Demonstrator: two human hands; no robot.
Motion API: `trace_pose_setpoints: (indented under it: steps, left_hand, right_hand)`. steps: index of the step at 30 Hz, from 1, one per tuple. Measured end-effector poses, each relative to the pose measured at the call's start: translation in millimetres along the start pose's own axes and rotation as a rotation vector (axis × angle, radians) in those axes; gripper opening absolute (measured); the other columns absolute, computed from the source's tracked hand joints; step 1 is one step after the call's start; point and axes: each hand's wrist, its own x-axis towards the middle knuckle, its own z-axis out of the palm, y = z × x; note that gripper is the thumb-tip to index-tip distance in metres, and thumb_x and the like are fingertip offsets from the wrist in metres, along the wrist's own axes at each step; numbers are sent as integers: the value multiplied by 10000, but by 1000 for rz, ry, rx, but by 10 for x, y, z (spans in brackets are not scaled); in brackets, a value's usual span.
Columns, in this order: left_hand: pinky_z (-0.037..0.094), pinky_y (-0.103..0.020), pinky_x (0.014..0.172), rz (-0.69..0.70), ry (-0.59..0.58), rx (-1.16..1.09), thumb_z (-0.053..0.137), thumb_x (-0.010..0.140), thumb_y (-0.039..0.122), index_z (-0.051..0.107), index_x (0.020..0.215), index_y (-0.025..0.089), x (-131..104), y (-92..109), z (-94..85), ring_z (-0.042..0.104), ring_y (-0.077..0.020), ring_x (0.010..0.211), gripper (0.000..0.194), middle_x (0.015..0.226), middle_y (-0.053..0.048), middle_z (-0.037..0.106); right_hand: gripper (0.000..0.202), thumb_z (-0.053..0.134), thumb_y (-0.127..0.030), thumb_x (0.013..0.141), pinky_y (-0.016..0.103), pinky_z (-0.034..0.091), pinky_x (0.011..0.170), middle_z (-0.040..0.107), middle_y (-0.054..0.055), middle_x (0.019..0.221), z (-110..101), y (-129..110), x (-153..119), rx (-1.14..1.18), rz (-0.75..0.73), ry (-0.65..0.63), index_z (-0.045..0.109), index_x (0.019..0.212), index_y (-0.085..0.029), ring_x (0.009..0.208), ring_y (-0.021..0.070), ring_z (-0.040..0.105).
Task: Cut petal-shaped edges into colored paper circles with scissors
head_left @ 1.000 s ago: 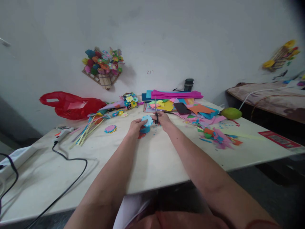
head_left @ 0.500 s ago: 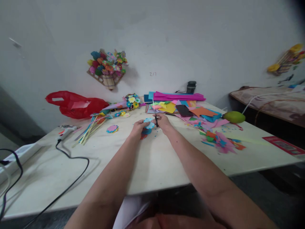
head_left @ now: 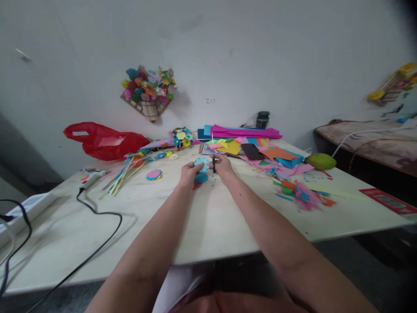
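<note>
Between the thumb and fingers of my left hand (head_left: pixel 189 174) is a light blue paper flower (head_left: pixel 202 164) with a scalloped edge. My right hand (head_left: pixel 224 167) grips a pair of scissors (head_left: pixel 213 164) by the dark handles, the thin blades pointing away from me toward the wall. The scissors are just right of the flower. Under the left hand, on the table, lie a darker blue paper round (head_left: pixel 201 178) and a bit of red paper (head_left: pixel 196 186), partly covered. Tiny blue scraps are scattered below the scissors.
Finished paper rounds (head_left: pixel 154 174) lie to the left, near thin sticks (head_left: pixel 122 176) and a glue gun (head_left: pixel 93 178) with its cord. A red bag (head_left: pixel 107 145) stands behind. Paper scraps (head_left: pixel 302 193), a phone (head_left: pixel 252 151) and a green fruit-shaped object (head_left: pixel 321 161) are on the right.
The light blue flower has turned in my left hand and now shows more of its face. The scissors stand more upright in view. The camera view has shifted slightly.
</note>
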Motion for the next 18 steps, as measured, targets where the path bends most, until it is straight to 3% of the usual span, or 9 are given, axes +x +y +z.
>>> trace_pose_setpoints:
  steps: [9,15,18]
  left_hand:
    - [496,-257,554,33,48,-83,875,536,258,670,683,127,8,91,-6,592,-129,536,284,617,-38,649]
    - [539,-269,603,16,58,-110,866,577,208,682,715,138,21,131,-37,654,-151,608,240,696,-63,697]
    - [544,-267,600,7,33,-104,855,586,204,690,715,134,23,143,-57,659,-154,608,221,692,-68,698]
  right_hand:
    - [294,691,-21,684,162,277,397,625,-57,576,-75,-3,24,-30,73,-22,602,912,-184,454,82,555]
    - [142,714,-207,776,180,237,344,627,-27,543,-226,57,96,-61,95,-259,638,885,-159,401,94,537]
    - [201,677,-346,844,181,248,349,641,-3,581,-316,27,84,-98,71,-397,648,834,-147,411,86,528]
